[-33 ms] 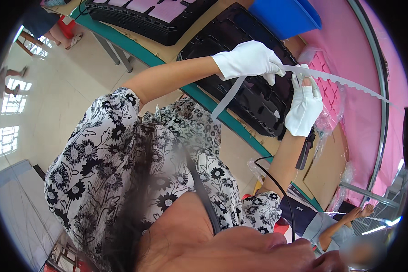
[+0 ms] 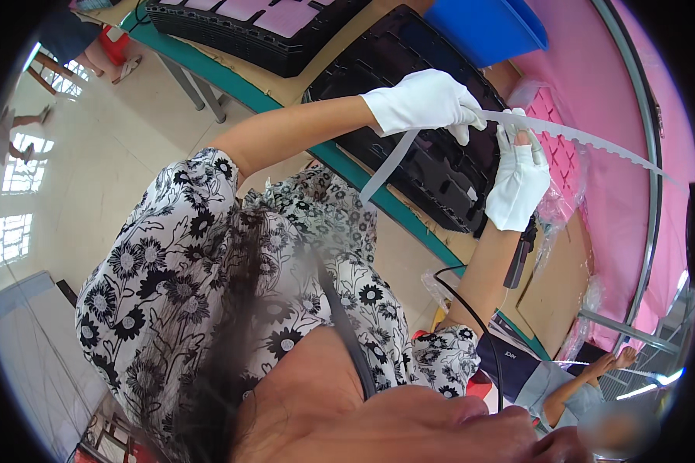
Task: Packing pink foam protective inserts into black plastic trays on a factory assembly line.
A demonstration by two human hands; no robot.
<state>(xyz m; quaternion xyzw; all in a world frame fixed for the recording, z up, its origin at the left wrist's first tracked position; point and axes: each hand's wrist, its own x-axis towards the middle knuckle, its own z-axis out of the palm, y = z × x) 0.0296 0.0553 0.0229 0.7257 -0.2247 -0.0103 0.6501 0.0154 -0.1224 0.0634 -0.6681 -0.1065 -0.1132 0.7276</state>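
A long translucent white strip (image 2: 587, 138) with a notched edge runs through both my hands. My left hand (image 2: 421, 104), in a white glove, pinches it between thumb and fingers. Close beside, my right hand (image 2: 520, 181), also gloved in white, grips the strip with its fingertips. Beyond the right hand the notched length stretches out to the right. On the other side a plain tail drops from behind the left hand toward the table's front edge. Black plastic trays (image 2: 448, 185) lie in a stack beneath my hands.
Another black tray stack (image 2: 286, 50) with pink pieces stands at far left on the green-edged table (image 2: 243, 90). Behind are a blue bin (image 2: 490, 31) and a pink tray (image 2: 560, 139) in clear plastic. Pink sheeting hangs by a metal rail (image 2: 655, 154). Other people are nearby.
My hands and the strip hold the same place. Only a person's feet at the far left have shifted slightly.
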